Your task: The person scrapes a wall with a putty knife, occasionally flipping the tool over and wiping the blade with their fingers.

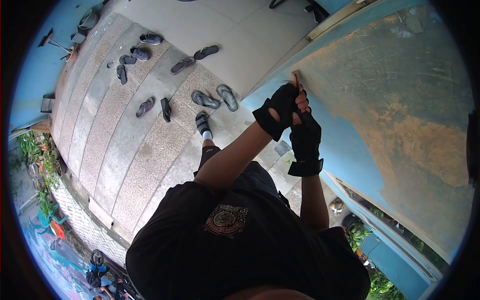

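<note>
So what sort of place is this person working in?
Probably the outside entrance of a house or small building: wide stone steps strewn with sandals and shoes, plants beside them, and a blue wall with paint worn to bare brown, where the left hand holds a scraper.

Thin tool (295, 81) mostly buried in the grip of the left hand (281, 106); footwear (315, 12) cropped at top edge.

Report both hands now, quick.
Left hand: closed on the tool at the wall.
Right hand: closed, apparently on the same tool.
</note>
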### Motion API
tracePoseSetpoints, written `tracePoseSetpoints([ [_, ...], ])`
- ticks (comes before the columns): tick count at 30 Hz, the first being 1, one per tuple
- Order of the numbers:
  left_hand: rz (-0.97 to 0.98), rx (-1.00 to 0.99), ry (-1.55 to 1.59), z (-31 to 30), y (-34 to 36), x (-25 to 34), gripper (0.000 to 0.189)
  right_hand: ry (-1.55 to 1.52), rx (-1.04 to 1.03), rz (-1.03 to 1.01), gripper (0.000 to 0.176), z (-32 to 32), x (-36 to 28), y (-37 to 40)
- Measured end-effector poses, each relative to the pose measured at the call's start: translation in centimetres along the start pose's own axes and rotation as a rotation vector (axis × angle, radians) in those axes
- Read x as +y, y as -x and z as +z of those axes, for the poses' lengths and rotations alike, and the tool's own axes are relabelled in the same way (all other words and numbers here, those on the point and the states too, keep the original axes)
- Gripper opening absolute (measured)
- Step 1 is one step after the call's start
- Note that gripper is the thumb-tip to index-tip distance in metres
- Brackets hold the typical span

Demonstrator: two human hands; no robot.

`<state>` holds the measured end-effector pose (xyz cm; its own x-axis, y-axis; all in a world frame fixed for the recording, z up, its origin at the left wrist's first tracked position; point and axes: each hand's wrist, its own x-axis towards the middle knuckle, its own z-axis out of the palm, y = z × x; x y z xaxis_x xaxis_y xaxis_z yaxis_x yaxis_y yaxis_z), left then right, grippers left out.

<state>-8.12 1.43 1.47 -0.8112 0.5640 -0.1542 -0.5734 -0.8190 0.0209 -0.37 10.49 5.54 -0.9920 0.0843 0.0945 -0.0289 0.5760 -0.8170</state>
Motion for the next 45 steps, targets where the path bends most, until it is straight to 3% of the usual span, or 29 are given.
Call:
tracePoseSetpoints([
  [1, 0.034, 0.013, 0.008, -0.2, -0.3, 0.3, 0.042, -0.061, -0.066, 0.14, 0.015, 0.1, 0.2, -0.5],
  [2, 0.095, -0.042, 0.037, -1.1, -0.9, 0.9, 0.043, -0.125, -0.031, -0.033, 0.017, 1.0, 0.4, -1.4],
  [6, 0.028, -0.082, 0.062, -2.0, -0.5, 1.4, 0.042, -0.131, -0.027, -0.096, 0.025, 1.4, 1.6, -0.9],
  [7, 0.017, 0.005, 0.054, -1.7, 0.7, 0.2, 0.041, -0.131, -0.026, -0.095, 0.025, 0.4, 1.8, 0.0],
  [9, 0.003, 0.094, 0.043, -1.3, 1.5, -0.8, 0.041, -0.2, -0.153, 0.167, 0.027, -1.0, 1.9, 1.6],
  [10, -0.023, 0.062, 0.028, -1.5, 1.4, -1.0, 0.04, -0.406, -0.193, 0.414, 0.026, -2.2, -1.2, 1.4],
  [13, -0.023, 0.015, -0.138, -2.9, 0.4, -0.3, 0.044, -0.357, -0.168, 0.423, 0.025, -2.2, -0.8, -0.3],
  [14, 0.015, 0.025, -0.122, -3.2, -0.1, -0.1, 0.046, -0.473, -0.251, 0.487, 0.033, -2.4, -0.1, -1.3],
  [15, 0.05, 0.032, -0.107, -3.5, -0.5, -0.2, 0.048, -0.477, -0.245, 0.481, 0.033, -1.2, 0.7, -2.2],
  [17, 0.156, 0.141, -0.264, -5.6, -0.3, -0.4, 0.049, -0.131, -0.282, 0.295, 0.036, 1.6, 3.1, -2.9],
  [18, 0.107, 0.265, -0.081, -6.9, -0.2, -0.3, 0.047, -0.049, -0.327, 0.16, 0.04, 2.1, 4.1, -2.3],
  [20, 0.041, 0.432, 0.107, -6.3, 0.7, 0.4, 0.043, -0.032, -0.325, 0.125, 0.041, 1.1, 1.7, -0.8],
  [21, 0.046, 0.432, 0.1, -6.2, 1.5, 0.5, 0.043, -0.009, -0.331, 0.106, 0.043, 0.3, 0.2, 0.0],
  [23, 0.029, 0.238, 0.069, -6.4, 2.7, 0.4, 0.041, 0.035, -0.315, 0.065, 0.045, -1.1, -0.9, 0.4],
  [25, 0.052, 0.327, -0.019, -5.4, 3.2, 0.3, 0.038, -0.226, -0.194, 0.102, 0.045, -1.8, -1.2, -0.3],
  [26, 0.088, 0.362, -0.077, -5.1, 3.7, 0.2, 0.036, -0.266, -0.252, 0.377, 0.043, -2.4, -1.4, -1.0],
  [27, 0.126, 0.398, -0.134, -4.8, 4.1, 0.2, 0.034, -0.272, -0.244, 0.372, 0.043, -1.9, 0.1, -1.1],
  [29, 0.169, 0.35, -0.179, -6.1, 4.5, -0.1, 0.033, 0.006, -0.246, 0.087, 0.042, -0.4, 3.7, -1.5],
  [30, 0.185, 0.347, -0.205, -6.0, 5.2, -0.3, 0.033, -0.038, -0.224, 0.045, 0.041, -0.6, 2.8, -0.6],
  [33, 0.262, 0.312, -0.236, -7.0, 7.7, -1.0, 0.038, -0.334, -0.49, 0.36, 0.043, -1.8, 1.2, 1.6],
  [38, 0.278, 0.384, -0.428, -2.9, 12.4, -2.1, 0.042, -0.341, -0.429, 0.221, 0.05, -1.3, 1.6, 5.0],
  [42, 0.228, 0.271, -0.506, -2.7, 13.0, -0.5, 0.037, -0.298, -0.337, 0.075, 0.051, -1.9, 1.6, 7.5],
  [45, 0.167, 0.272, -0.592, 0.4, 14.1, 0.6, 0.038, -0.434, -0.251, 0.113, 0.05, -2.4, 0.4, 9.5],
])
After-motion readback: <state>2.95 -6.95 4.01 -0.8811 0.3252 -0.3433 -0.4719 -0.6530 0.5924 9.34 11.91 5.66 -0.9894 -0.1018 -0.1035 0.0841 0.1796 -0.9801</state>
